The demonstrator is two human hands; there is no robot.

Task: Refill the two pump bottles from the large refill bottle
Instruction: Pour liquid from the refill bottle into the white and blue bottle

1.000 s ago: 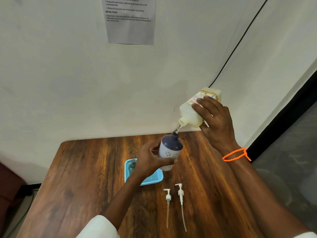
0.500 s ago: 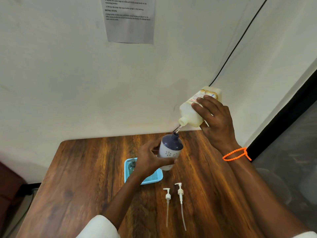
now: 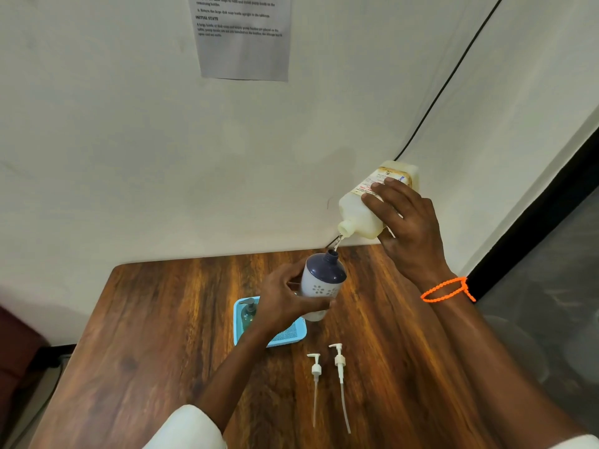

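My right hand (image 3: 408,228) grips the large pale-yellow refill bottle (image 3: 359,215), tilted with its neck down to the left. A thin stream runs from its mouth into the open neck of a white pump bottle with a dark blue top (image 3: 322,280). My left hand (image 3: 285,299) holds that bottle upright, just above the table. A second, greenish pump bottle (image 3: 249,314) stands in a light blue tray (image 3: 288,335), partly hidden by my left wrist. Two white pump heads (image 3: 327,367) with long tubes lie side by side on the wood in front of the tray.
The brown wooden table (image 3: 162,335) meets a white wall at the back. A printed sheet (image 3: 243,37) hangs on the wall and a black cable (image 3: 447,82) runs down it. A dark frame edge stands at the right.
Almost nothing has moved. Both hands keep their hold and the stream keeps running into the blue-topped bottle; the view has shifted very slightly.
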